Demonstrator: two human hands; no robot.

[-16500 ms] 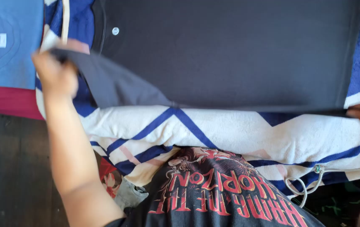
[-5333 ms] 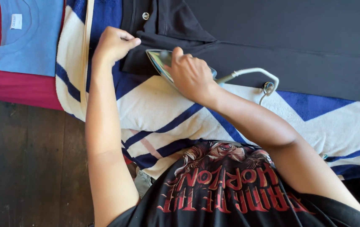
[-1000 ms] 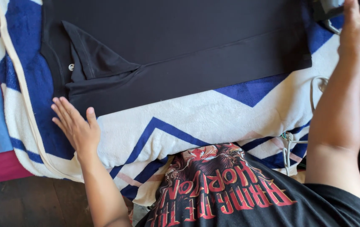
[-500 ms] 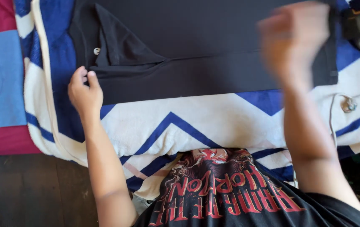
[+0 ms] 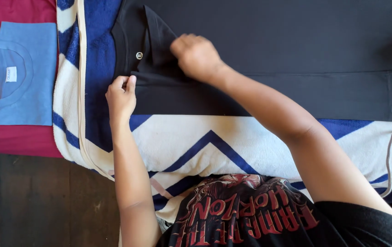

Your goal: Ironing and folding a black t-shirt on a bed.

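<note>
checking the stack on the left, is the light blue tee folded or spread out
Folded. The light blue tee lies as a neat rectangle with no sleeves showing, neckline and label facing up, on the red cloth, apart from both hands.

We see one label only: a small white rectangular neck tag (image 5: 11,73) sewn inside the collar of the folded light-blue T-shirt (image 5: 24,75), far left, lying on a crimson cloth (image 5: 3,137).

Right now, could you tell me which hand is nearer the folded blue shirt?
Left. The left hand pinches the black shirt's edge, closer to the blue shirt; the right hand presses farther away.
</note>
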